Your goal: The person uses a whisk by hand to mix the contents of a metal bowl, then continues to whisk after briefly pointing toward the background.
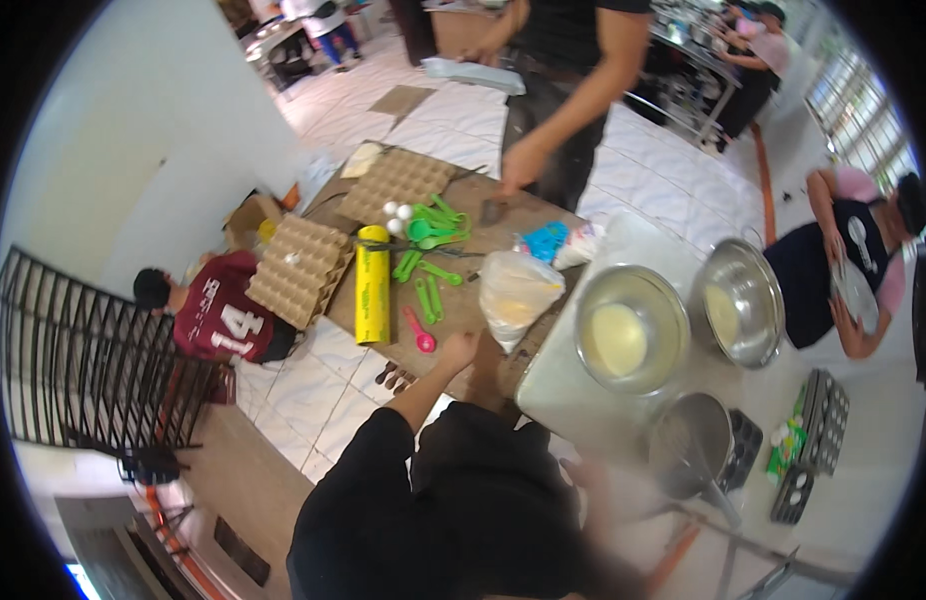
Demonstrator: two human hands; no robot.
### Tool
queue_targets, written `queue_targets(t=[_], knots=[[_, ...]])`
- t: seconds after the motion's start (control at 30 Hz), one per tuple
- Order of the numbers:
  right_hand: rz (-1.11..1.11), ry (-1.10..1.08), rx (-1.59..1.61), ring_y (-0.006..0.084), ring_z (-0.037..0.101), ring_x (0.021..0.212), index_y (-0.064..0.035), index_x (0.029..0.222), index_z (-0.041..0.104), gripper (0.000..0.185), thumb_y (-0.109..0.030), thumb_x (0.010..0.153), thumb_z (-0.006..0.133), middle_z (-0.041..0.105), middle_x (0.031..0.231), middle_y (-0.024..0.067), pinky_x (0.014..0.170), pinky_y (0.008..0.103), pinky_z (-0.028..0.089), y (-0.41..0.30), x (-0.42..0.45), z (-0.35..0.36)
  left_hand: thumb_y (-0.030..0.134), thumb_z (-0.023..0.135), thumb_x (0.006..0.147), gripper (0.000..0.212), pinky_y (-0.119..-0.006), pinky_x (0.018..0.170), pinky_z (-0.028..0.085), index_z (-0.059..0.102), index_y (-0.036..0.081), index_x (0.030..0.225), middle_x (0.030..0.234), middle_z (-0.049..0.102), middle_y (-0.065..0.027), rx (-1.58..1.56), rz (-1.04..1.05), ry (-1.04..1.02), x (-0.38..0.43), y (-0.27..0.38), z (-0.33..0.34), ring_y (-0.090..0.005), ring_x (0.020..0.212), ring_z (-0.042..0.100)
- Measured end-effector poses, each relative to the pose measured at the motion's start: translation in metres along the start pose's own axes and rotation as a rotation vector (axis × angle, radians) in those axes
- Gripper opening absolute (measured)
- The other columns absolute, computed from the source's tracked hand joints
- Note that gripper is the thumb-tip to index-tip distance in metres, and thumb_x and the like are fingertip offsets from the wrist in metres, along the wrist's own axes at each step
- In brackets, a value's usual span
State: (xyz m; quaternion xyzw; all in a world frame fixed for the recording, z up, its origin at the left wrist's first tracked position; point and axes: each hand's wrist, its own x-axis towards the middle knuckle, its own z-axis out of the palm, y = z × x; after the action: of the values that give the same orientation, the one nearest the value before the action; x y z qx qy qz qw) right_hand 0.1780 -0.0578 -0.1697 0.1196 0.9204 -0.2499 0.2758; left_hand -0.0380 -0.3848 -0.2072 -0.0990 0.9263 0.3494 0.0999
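Observation:
My left hand (460, 350) is over the near edge of the brown table, fingers curled, close to a tied plastic bag of pale powder (517, 292); whether it holds anything is unclear. My right hand (580, 472) is blurred, low beside my body, near the white table. Left of the bag lie a pink measuring spoon (424, 340), green measuring spoons (428, 300) and a yellow roll box (373, 285). White eggs (396, 217) rest by an egg tray (399, 184). On the white table stand two metal bowls (676, 352) (770, 341) with pale yellow contents.
A metal bowl with a handled tool (688, 450) and muffin tins (823, 427) are at right. Across the brown table, a person (560, 112) reaches a hand over its far edge. A person in a dark apron (830, 270) holds a dish at right. Stacked egg trays (298, 270) jut out left.

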Motion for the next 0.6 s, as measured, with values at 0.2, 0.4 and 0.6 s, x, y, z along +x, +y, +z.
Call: queue_targets(t=[0.2,0.4,0.6], knots=[[0.025,-0.031,0.002,0.0369,0.054,0.108,-0.0016,0.117,0.057,0.065,-0.047,0.071,0.065,0.058,0.112,0.0244,0.095,0.0414,0.041,0.005,-0.003,-0.007,0.039,0.058,0.083,0.055,-0.043,0.072,0.049,0.052,-0.004,0.115,0.085,0.064,-0.0216,-0.433,-0.081,0.248,0.043,0.098,-0.036,-0.037,0.08,0.063],[-0.233,0.018,-0.108,0.0368,0.053,0.11,-0.0012,0.116,0.057,0.061,-0.044,0.074,0.064,0.058,0.113,0.0236,0.096,0.0404,0.04,0.009,0.002,-0.018,0.033,0.06,0.083,0.048,-0.037,0.064,0.05,0.054,0.0,0.117,0.079,0.064,-0.0161,-0.483,0.048,0.005,0.036,0.094,-0.008,-0.0262,0.069,0.064],[-0.127,-0.057,0.07,0.0354,0.052,0.112,-0.0026,0.116,0.058,0.053,-0.038,0.076,0.062,0.057,0.115,0.0228,0.097,0.0396,0.039,0.021,-0.003,-0.021,0.031,0.054,0.089,0.047,-0.026,0.049,0.047,0.045,0.008,0.129,0.085,0.063,-0.0099,-0.821,-0.242,0.203,0.002,0.052,-0.001,-0.0143,0.057,0.059]])
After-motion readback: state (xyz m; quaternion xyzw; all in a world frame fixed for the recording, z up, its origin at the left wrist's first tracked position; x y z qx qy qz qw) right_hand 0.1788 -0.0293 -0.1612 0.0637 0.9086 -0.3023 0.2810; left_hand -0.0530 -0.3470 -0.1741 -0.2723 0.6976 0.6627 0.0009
